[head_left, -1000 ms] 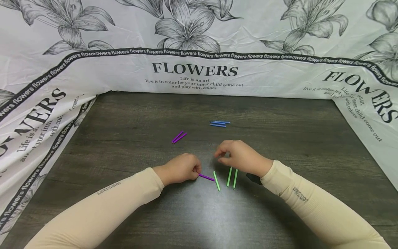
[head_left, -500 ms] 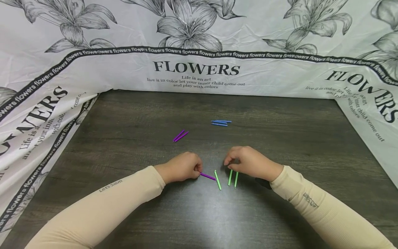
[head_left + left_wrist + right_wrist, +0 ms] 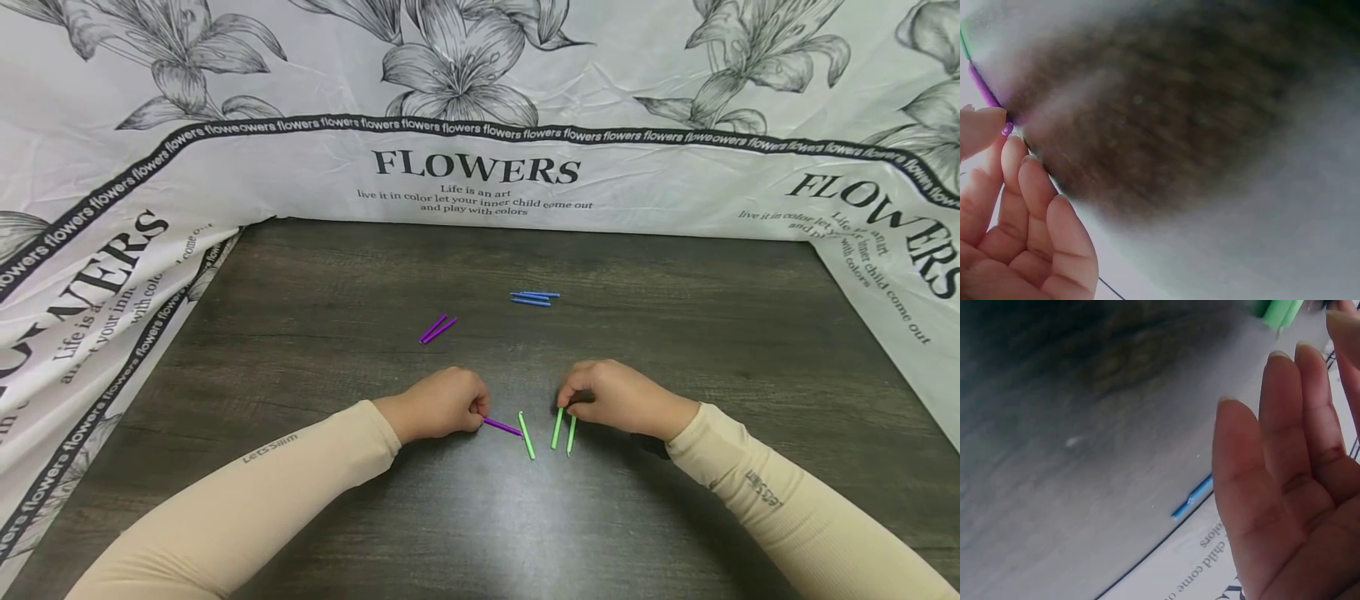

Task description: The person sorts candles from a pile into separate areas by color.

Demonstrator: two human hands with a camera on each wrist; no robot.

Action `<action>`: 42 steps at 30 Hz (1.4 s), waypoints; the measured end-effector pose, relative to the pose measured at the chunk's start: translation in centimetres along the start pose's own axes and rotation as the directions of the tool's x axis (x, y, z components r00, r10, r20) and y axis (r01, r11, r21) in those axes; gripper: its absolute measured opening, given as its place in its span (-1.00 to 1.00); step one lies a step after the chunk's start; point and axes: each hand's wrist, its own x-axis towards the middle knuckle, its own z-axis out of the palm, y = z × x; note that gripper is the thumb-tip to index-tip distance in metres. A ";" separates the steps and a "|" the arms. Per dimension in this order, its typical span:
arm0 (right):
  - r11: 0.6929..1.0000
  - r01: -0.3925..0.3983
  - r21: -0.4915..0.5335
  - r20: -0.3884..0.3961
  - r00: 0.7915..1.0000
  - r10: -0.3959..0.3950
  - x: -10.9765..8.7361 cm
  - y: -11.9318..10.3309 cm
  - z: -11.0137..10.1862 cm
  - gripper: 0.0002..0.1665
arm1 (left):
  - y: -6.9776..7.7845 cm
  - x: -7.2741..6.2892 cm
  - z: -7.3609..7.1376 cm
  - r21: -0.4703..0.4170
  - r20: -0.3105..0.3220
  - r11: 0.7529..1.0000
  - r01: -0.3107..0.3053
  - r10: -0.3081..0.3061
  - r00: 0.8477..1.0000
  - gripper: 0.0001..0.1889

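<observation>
My left hand (image 3: 442,404) pinches the near end of a thin purple candle (image 3: 502,427) between thumb and forefinger. Its far end meets a green candle (image 3: 527,435) lying on the table. In the left wrist view, the thumb presses on the purple candle (image 3: 984,86) and the other fingers curl loosely beneath. My right hand (image 3: 626,398) hovers at the upper ends of two more green candles (image 3: 557,429), thumb and forefinger bent and slightly apart, fingertips right at the candle ends. In the right wrist view, the other fingers (image 3: 1238,462) are loosely extended near the green candles (image 3: 1280,311).
Two purple candles (image 3: 437,329) lie farther back on the dark wooden table (image 3: 300,283). Several blue candles (image 3: 532,297) lie together behind them to the right. A white floral cloth (image 3: 480,179) hangs along the back and sides.
My right hand has moved right and toward me, lowering its fingertips to the upper ends of the two green candles. My left hand keeps holding the purple candle in place.
</observation>
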 end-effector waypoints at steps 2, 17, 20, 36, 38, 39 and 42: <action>1.000 -0.006 -0.003 0.009 1.000 0.006 -0.1 0.1 -0.1 -0.81 | 0.0 0.0 0.0 0.000 0.001 1.000 0.004 -0.004 1.000 -0.84; 0.997 0.024 -0.071 0.068 0.998 -0.019 0.0 0.6 -0.3 -0.76 | -0.2 0.2 0.1 0.092 0.000 0.994 -0.054 0.054 0.999 -0.83; 0.997 0.026 -0.075 0.075 0.997 -0.020 0.0 0.6 -0.3 -0.77 | -0.1 0.1 0.1 0.103 0.002 0.993 -0.060 0.060 0.998 -0.83; 0.990 0.050 -0.130 0.099 0.994 -0.038 0.2 0.7 -0.1 -0.77 | -0.2 -0.2 0.1 0.117 -0.013 0.989 -0.091 0.093 0.996 -0.85; 0.988 0.053 -0.143 0.098 0.994 -0.039 0.2 0.7 -0.1 -0.77 | -0.3 -0.2 0.1 0.116 -0.016 0.989 -0.095 0.098 0.995 -0.85; 0.988 0.051 -0.146 0.099 0.994 -0.036 0.1 0.7 0.0 -0.78 | -0.3 -0.3 0.1 0.118 -0.018 0.988 -0.098 0.100 0.995 -0.84; 0.987 0.051 -0.153 0.106 0.994 -0.035 0.2 0.7 0.0 -0.79 | -0.4 -0.3 0.1 0.119 -0.023 0.987 -0.104 0.108 0.994 -0.84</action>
